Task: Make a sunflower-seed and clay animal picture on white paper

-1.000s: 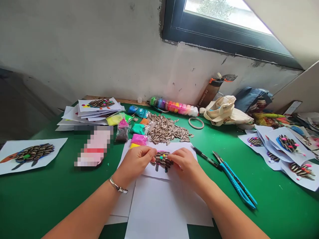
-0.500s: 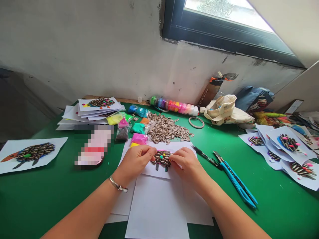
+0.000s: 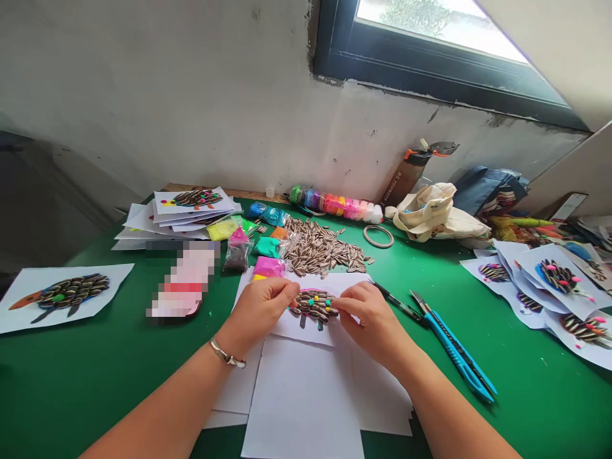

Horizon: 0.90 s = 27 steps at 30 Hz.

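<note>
A sunflower-seed picture [image 3: 313, 305] with small green and yellow dots lies on white paper [image 3: 291, 328] between my hands. My left hand [image 3: 265, 303] is at its left edge, thumb and fingertips pinched together; what they hold, if anything, is too small to make out. At the picture's right edge is my right hand [image 3: 366, 315], its thumb and index finger close together near the seeds, with the fingertips' contents not visible. Blank white sheets [image 3: 303, 395] lie below the picture, under my wrists.
Loose seeds [image 3: 322, 245] are heaped behind my hands, beside bagged clay [image 3: 270, 266]. A pen [image 3: 396, 301] and blue cutter [image 3: 456, 350] lie right. Paper stacks [image 3: 138, 223] and more seed pictures [image 3: 557, 274] flank the table. A tape ring [image 3: 378, 236] sits behind the pen.
My right hand has shifted slightly right, off the picture's right part, uncovering more seeds and dots. My left hand has barely moved. The view has shifted slightly.
</note>
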Available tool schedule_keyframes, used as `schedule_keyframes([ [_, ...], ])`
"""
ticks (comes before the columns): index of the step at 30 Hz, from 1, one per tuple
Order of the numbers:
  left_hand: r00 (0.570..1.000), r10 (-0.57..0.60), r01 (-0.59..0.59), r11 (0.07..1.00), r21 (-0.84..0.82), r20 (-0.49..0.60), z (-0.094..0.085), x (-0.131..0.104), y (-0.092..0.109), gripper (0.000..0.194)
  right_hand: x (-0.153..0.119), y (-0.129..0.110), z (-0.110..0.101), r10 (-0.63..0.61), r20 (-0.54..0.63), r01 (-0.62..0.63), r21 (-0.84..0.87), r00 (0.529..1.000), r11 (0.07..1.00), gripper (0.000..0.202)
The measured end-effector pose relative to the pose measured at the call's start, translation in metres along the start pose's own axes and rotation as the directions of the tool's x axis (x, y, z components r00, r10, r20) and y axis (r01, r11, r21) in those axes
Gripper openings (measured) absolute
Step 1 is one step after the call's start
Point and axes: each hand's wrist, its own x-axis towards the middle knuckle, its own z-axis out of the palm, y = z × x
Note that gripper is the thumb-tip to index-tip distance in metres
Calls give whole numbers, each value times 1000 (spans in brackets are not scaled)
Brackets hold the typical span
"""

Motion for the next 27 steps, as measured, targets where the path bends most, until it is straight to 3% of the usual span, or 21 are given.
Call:
schedule_keyframes([
  [6,999,34,-33,998,56,-16,0,0,-1,45,1,-3,-1,-11,133,15,-31,991,999,25],
  [13,999,36,-34,996,85,-19,-1,0,0,45,1,3,-2,-27,47,26,6,999,1000,27],
  [24,1000,31,-31,996,83,-2,1,-1,1,43,0,0,-14,36,79,-42,85,996,996,23],
  [27,997,80,-81,991,104,10,3,-3,3,40,0,1,-15,35,78,-43,95,996,995,23],
])
